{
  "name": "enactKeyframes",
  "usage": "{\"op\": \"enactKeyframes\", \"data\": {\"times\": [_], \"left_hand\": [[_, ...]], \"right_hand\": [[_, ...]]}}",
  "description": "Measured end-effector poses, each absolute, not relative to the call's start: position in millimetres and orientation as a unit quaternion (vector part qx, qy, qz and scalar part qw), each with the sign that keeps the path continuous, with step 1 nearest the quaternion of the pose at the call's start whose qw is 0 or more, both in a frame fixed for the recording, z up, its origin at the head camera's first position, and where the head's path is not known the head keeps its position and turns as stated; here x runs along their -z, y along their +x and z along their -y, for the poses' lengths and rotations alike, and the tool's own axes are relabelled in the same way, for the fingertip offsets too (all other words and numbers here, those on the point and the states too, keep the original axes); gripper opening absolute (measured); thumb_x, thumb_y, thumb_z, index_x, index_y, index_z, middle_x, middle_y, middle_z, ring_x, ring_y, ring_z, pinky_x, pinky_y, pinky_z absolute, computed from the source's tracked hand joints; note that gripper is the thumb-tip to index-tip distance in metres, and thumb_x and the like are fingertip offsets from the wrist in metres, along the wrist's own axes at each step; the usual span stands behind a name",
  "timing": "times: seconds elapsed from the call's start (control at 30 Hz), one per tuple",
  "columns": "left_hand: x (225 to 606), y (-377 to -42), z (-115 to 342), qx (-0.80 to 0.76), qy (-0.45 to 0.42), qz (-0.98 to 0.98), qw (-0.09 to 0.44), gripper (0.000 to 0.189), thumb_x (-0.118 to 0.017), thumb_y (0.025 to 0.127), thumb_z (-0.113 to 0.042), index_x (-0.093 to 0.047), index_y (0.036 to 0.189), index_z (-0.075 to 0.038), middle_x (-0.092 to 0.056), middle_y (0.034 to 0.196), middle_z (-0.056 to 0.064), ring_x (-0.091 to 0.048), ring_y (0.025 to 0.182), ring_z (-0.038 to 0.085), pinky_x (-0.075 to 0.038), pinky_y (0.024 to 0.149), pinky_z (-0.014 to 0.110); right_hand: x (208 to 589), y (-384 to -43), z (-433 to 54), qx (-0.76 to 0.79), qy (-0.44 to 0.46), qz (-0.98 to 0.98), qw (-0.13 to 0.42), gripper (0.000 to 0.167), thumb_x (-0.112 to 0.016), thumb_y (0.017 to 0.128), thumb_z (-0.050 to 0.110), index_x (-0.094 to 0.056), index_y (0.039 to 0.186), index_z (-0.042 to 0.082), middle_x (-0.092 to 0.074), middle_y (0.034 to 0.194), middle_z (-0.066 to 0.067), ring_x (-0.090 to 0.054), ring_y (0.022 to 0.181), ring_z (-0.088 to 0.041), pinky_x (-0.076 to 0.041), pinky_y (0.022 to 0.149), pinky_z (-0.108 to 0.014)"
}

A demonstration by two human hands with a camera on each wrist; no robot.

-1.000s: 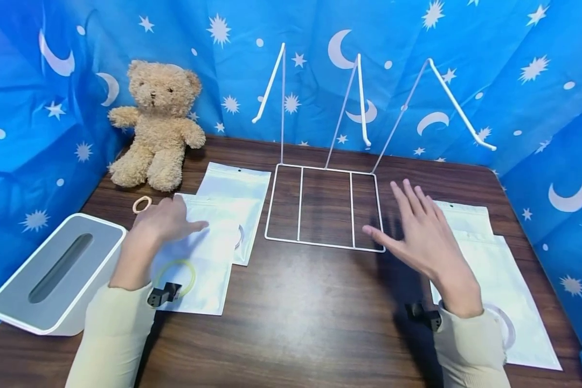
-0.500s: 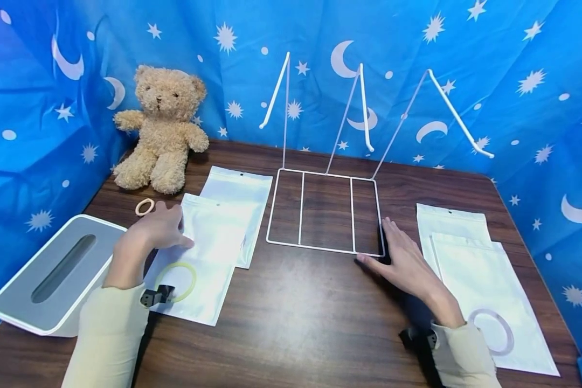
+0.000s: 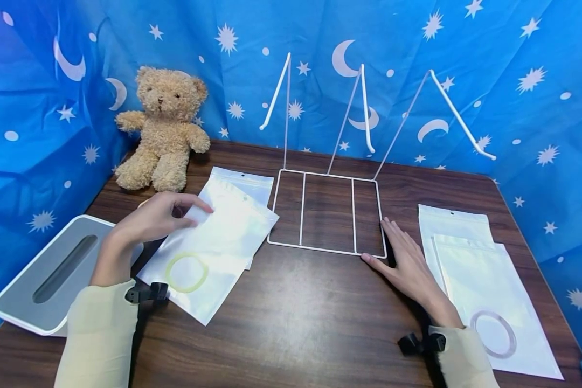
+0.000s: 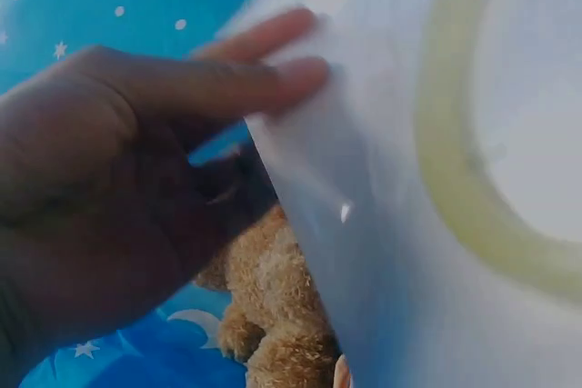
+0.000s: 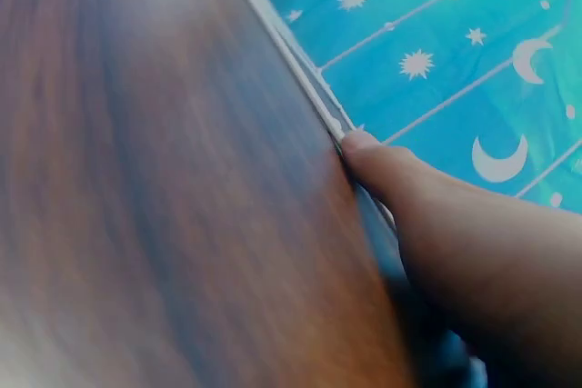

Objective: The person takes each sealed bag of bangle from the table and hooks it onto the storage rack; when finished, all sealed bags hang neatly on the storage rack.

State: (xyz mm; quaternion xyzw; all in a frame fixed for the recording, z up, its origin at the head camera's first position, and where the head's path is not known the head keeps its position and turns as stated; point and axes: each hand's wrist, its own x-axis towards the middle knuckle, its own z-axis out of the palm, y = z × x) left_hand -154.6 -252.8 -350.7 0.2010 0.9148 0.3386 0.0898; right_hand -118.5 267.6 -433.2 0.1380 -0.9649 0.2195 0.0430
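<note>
In the head view my left hand (image 3: pixel 157 218) is at the left edge of a white zip bag (image 3: pixel 223 231) with a yellow-green ring on its front. In the left wrist view, fingertips (image 4: pixel 300 79) lie over the bag's edge while the darker part of the hand passes behind it; the hand appears to pinch the bag. My right hand (image 3: pixel 412 264) rests at the front right corner of a white wire rack (image 3: pixel 327 249). Its thumb touches the front bar and its extended fingers lie along the side bar; the right wrist view shows the thumb (image 5: pixel 373 156) against the rack's edge.
Another white bag (image 3: pixel 259 183) lies partly beneath the ringed one. Two overlapping bags (image 3: pixel 504 285) lie at the right. A grey-topped tissue box (image 3: pixel 84 280) is beside the left forearm. Behind it sits a teddy bear (image 3: pixel 167 132). Three upright hooks (image 3: pixel 364 102) rise from the rack's back.
My left hand has turned the ringed bag clockwise, shifting its top rightward over the bag behind. My right hand has come down onto the rack's front right corner and stayed there.
</note>
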Motion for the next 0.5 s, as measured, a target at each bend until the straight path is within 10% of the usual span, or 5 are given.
{"op": "enactKeyframes", "data": {"times": [0.27, 0.5], "left_hand": [[341, -152, 239, -0.441, 0.207, -0.873, 0.036, 0.028, -0.074, 0.090, -0.027, -0.070, 0.117, -0.034, -0.067, 0.109, -0.012, -0.050, 0.079, 0.015, -0.039, 0.065, 0.032], [323, -139, 208, -0.549, 0.219, -0.804, -0.066, 0.034, -0.077, 0.086, -0.010, -0.071, 0.119, -0.016, -0.061, 0.077, 0.007, -0.036, 0.054, 0.020, -0.032, 0.049, 0.030]], "right_hand": [[438, -119, -268, -0.213, 0.130, 0.966, 0.069, 0.096, -0.065, 0.086, 0.060, -0.021, 0.158, 0.014, -0.022, 0.160, -0.014, -0.019, 0.145, -0.035, -0.012, 0.115, -0.053], [440, -119, -267, -0.211, 0.128, 0.967, 0.065, 0.096, -0.064, 0.087, 0.061, -0.020, 0.158, 0.014, -0.022, 0.160, -0.015, -0.018, 0.145, -0.036, -0.012, 0.115, -0.052]]}}
